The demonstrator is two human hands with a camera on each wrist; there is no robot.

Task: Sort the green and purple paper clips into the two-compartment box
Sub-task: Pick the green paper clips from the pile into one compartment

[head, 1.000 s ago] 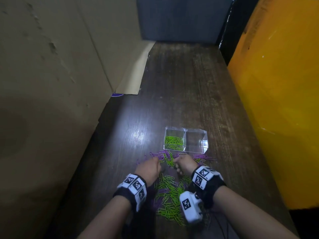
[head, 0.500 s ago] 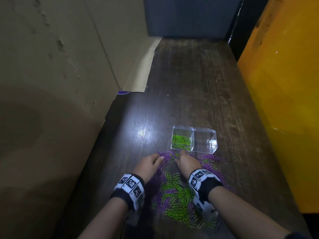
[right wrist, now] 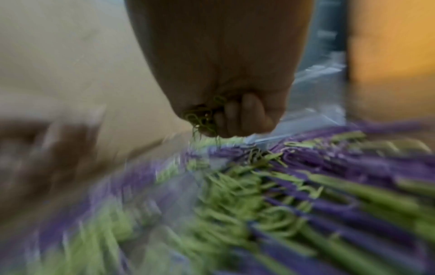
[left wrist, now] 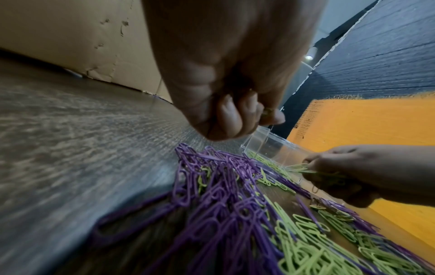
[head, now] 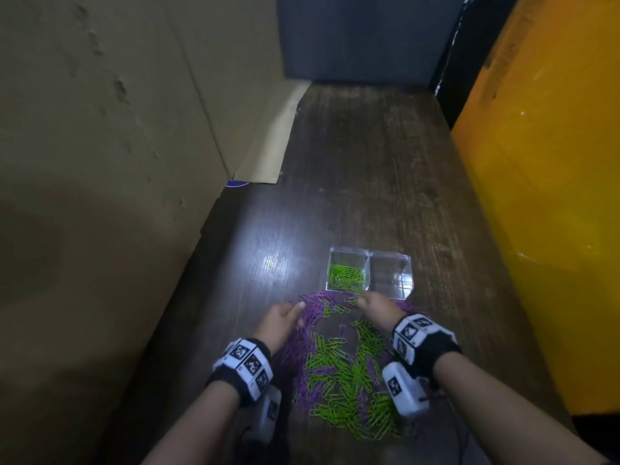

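Observation:
A clear two-compartment box (head: 391, 260) stands on the dark wooden table. Its left compartment holds green paper clips (head: 345, 278); I see no clips in the right one. A mixed pile lies in front of it, with purple clips (head: 313, 310) mostly to the left and green clips (head: 349, 370) towards me. My right hand (head: 364, 302) grips a bunch of green clips (right wrist: 200, 119) in its fist, just short of the box's near wall. My left hand (head: 293, 310) hovers over the purple clips with fingers (left wrist: 235, 115) curled in and nothing visibly held.
A cardboard wall (head: 117, 146) runs along the left side, with a flap (head: 268, 152) lying on the table. On the right stands an orange wall (head: 543, 196). Bare wooden table (head: 362, 162) stretches beyond the box to a dark blue back panel (head: 362, 38).
My right hand has moved forward from the pile to the box's near edge, carrying green clips. The left hand has shifted slightly left over the purple clips. The head view has tilted.

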